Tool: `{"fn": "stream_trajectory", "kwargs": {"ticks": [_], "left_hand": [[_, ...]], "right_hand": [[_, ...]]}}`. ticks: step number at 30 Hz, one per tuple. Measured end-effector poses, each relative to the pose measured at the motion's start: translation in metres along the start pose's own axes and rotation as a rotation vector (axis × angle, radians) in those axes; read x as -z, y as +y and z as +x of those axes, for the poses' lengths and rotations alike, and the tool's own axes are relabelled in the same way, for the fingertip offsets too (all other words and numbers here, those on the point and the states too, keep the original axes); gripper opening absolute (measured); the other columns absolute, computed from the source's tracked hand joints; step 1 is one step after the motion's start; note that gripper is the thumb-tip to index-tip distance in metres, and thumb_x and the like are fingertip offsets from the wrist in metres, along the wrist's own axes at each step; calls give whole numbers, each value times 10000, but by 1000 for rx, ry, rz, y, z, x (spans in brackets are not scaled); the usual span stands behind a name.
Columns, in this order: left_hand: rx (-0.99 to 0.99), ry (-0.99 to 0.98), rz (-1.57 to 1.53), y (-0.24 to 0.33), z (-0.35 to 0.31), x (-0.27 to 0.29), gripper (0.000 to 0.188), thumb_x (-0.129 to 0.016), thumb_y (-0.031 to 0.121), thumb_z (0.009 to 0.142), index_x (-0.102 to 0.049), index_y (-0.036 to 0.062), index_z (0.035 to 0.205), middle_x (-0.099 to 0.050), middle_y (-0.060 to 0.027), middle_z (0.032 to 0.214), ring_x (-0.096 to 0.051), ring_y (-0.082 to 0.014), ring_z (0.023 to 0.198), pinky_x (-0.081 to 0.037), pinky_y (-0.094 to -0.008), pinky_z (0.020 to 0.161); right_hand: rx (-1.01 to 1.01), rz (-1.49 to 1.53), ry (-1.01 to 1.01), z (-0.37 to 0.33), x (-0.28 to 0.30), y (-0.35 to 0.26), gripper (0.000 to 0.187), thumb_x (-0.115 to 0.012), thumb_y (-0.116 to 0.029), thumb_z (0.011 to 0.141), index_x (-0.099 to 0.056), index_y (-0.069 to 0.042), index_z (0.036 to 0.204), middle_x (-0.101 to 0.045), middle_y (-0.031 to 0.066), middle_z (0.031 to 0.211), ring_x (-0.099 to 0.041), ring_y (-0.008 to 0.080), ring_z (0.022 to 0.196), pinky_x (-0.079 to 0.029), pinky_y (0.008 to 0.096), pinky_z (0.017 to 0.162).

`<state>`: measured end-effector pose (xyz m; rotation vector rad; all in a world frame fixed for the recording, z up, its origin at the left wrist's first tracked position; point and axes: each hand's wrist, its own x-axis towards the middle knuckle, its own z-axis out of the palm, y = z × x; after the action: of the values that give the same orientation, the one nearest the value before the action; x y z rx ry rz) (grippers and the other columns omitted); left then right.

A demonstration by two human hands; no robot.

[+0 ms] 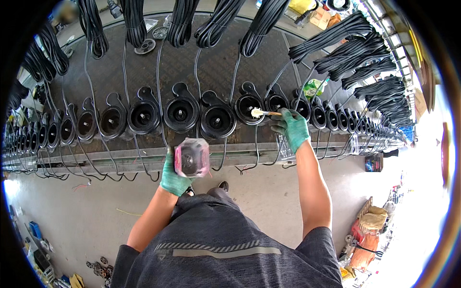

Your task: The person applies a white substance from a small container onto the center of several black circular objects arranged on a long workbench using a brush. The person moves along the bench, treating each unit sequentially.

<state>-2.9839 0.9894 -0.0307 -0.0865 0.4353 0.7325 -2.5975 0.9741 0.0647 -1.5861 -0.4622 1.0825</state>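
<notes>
Though near the brush [269,113], black housing [244,105] between cables [235,77].

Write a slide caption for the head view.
Green-gloved right hand holds a brush over one black housing in a long row; left hand holds a pink-edged octagonal container.

Our gloves [297,129] look like matt cloth, the brush handle [272,114] like wood, the faceted tub [192,159] like glossy plastic. We see semi-glossy plastic housings [181,108] and a dull, scuffed table [144,65].
</notes>
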Motion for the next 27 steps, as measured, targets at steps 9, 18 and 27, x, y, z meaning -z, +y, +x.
{"fn": "stream_trajectory", "kwargs": {"ticks": [9, 18, 27], "left_hand": [[-23, 21, 36, 31, -29, 0, 647, -551, 660, 933, -624, 122, 1284, -672, -66, 1234, -646, -257, 1129, -532, -450, 974], [-150, 127, 32, 11, -29, -9, 640, -578, 651, 920, -630, 119, 1274, -658, -84, 1271, -640, -284, 1145, -533, -450, 982], [-244, 205, 61, -22, -26, -17, 634, -557, 653, 932, -638, 128, 1277, -671, -75, 1259, -642, -279, 1150, -525, -458, 986]], "right_hand": [[-107, -227, -192, 70, -17, 8, 185, -595, -134, 1018, -595, -13, 1159, -721, 168, 1047, -731, 272, 835, -633, 395, 738], [-65, -735, -473, 117, -63, -28, 293, -587, -303, 1019, -660, -20, 997, -730, 96, 906, -671, 154, 676, -545, 300, 630], [278, -1480, -908, 90, -81, -44, 221, -595, -192, 957, -637, -40, 1113, -720, 155, 1011, -682, 309, 903, -524, 411, 815]]}}
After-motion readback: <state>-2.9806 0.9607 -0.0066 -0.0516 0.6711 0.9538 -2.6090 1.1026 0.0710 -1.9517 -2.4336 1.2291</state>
